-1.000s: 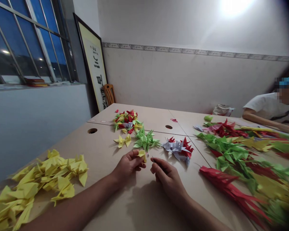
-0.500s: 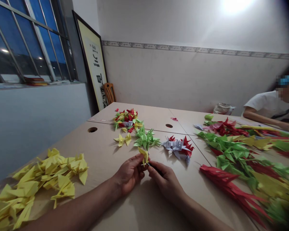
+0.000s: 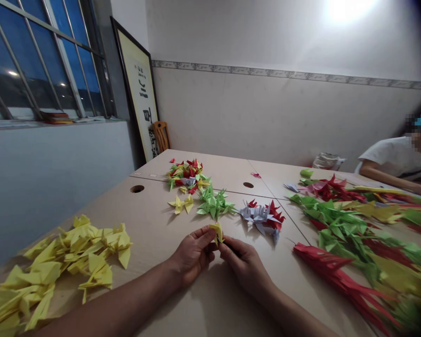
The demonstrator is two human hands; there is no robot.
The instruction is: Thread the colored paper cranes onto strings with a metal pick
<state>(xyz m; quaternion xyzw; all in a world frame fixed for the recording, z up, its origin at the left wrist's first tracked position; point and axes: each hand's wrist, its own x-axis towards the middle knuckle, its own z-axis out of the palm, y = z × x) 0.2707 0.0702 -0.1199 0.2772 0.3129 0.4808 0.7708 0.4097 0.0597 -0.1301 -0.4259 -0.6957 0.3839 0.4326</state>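
Note:
A small yellow paper crane is pinched between the thumb and fingers of my left hand, just above the table. Its upper part now curves over. My right hand is closed beside it, fingertips touching the crane's right side. Something thin and dark shows between the right thumb and forefinger; its kind is mostly hidden. Beyond my hands lie green paper cranes, two yellow cranes, and a cluster of pale lilac cranes with red ones.
A heap of yellow folded cranes spreads on the left. Red bundles and green folded papers cover the right. A mixed pile sits farther back. Holes pierce the table. Another person sits at far right.
The upright yellow point of the crane has bent over to the right between my fingers. Both hands keep their hold, and the view has shifted slightly.

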